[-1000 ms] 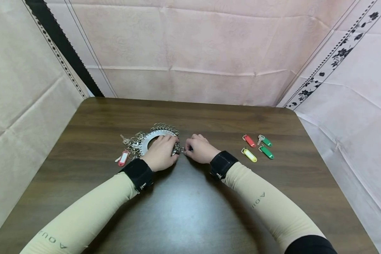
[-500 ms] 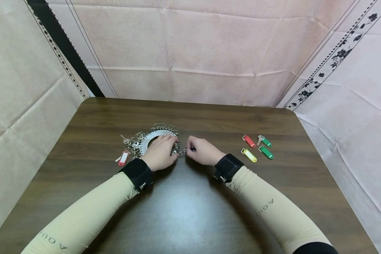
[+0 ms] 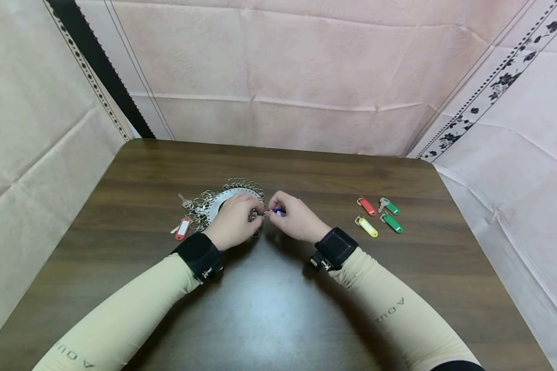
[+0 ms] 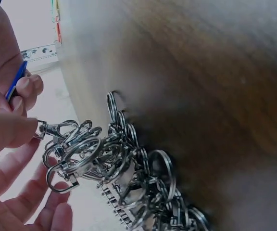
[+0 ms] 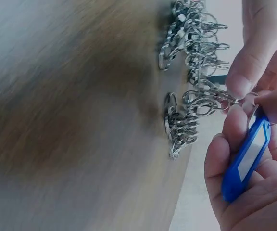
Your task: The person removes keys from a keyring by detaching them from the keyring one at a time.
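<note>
My left hand point(image 3: 235, 219) pinches a small metal swivel clasp point(image 4: 52, 130) between thumb and finger. The clasp belongs to a bunch of metal rings and clasps on a curved silver-white key holder point(image 3: 214, 205), partly hidden under that hand. Close beside it, my right hand point(image 3: 298, 219) holds a blue key tag point(image 5: 244, 166) with a white label, lying across the fingers. Thumb and finger pinch the metal end of the tag, right by the clasp. Whether tag and clasp are joined is hidden by the fingertips.
A red key tag point(image 3: 182, 228) and a loose-hanging key point(image 3: 185, 203) lie at the holder's left side. To the right on the brown table point(image 3: 278, 309) are a red tag point(image 3: 367, 206), a yellow tag point(image 3: 367, 226) and two green tags point(image 3: 392, 223).
The blue key tag has come into sight in my right hand, which has turned and closed up to the left hand. My left fingers have lifted and bent to pinch the clasp.
</note>
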`<action>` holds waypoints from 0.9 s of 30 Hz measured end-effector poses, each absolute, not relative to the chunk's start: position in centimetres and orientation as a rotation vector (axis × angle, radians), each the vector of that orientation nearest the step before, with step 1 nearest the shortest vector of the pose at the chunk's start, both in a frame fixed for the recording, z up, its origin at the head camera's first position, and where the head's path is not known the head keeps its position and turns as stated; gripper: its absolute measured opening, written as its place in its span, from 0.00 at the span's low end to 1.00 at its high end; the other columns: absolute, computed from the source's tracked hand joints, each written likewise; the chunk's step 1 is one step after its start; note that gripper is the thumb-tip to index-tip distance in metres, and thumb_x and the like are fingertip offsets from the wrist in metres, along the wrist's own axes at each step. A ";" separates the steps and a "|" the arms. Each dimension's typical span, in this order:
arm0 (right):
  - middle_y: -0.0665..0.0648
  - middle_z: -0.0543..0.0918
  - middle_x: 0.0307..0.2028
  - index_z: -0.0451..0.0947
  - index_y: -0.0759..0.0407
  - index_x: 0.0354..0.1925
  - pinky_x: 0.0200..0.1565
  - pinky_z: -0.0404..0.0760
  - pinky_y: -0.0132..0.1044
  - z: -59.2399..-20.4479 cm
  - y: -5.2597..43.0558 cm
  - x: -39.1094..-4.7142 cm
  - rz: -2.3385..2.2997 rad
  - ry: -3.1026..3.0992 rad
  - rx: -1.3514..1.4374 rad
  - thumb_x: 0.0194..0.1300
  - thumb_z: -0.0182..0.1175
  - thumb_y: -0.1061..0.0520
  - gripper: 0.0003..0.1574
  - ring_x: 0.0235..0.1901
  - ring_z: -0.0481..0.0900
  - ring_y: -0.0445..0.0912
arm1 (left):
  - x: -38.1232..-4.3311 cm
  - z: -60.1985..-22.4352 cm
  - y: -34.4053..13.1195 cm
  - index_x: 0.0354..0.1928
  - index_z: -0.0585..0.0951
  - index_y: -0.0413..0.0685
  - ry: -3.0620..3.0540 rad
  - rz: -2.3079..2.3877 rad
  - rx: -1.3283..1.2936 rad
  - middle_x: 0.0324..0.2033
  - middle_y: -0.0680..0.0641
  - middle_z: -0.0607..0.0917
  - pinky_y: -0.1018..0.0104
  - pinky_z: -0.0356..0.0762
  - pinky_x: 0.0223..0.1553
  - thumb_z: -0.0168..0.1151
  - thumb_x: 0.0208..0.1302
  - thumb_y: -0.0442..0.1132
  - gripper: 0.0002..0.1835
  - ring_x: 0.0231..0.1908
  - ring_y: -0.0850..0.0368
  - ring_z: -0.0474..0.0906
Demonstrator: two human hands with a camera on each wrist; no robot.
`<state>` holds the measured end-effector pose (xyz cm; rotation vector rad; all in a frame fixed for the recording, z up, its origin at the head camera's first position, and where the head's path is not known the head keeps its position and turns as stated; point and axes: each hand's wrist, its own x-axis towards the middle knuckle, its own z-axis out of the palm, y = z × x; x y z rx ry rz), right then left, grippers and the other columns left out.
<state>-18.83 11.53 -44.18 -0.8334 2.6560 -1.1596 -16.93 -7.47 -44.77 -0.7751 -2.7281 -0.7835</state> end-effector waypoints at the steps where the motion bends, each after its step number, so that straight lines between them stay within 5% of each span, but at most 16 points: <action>1: 0.52 0.78 0.30 0.71 0.55 0.37 0.34 0.74 0.36 -44.1 11.5 -18.8 -1.184 2.644 -0.835 0.64 0.59 0.56 0.06 0.30 0.73 0.41 | -17.0 -44.8 -7.5 0.34 0.84 0.46 -2.709 -0.806 -0.777 0.39 0.46 0.85 0.50 0.71 0.52 0.64 0.56 0.37 0.05 0.45 0.50 0.74; 12: 0.56 0.75 0.32 0.63 0.60 0.48 0.32 0.73 0.36 -44.7 11.0 -18.6 -1.186 2.604 -0.939 0.61 0.61 0.59 0.21 0.29 0.71 0.43 | -16.9 -44.7 -8.4 0.31 0.80 0.50 -2.690 -0.975 -0.676 0.32 0.51 0.82 0.59 0.77 0.35 0.59 0.59 0.35 0.02 0.32 0.59 0.74; 27: 0.54 0.80 0.30 0.63 0.57 0.48 0.32 0.78 0.41 -44.0 10.2 -17.7 -0.983 2.852 -1.074 0.69 0.55 0.54 0.14 0.27 0.74 0.41 | -16.8 -44.4 -9.1 0.32 0.79 0.45 -2.692 -1.271 -0.653 0.30 0.48 0.80 0.59 0.75 0.34 0.60 0.62 0.33 0.02 0.31 0.57 0.73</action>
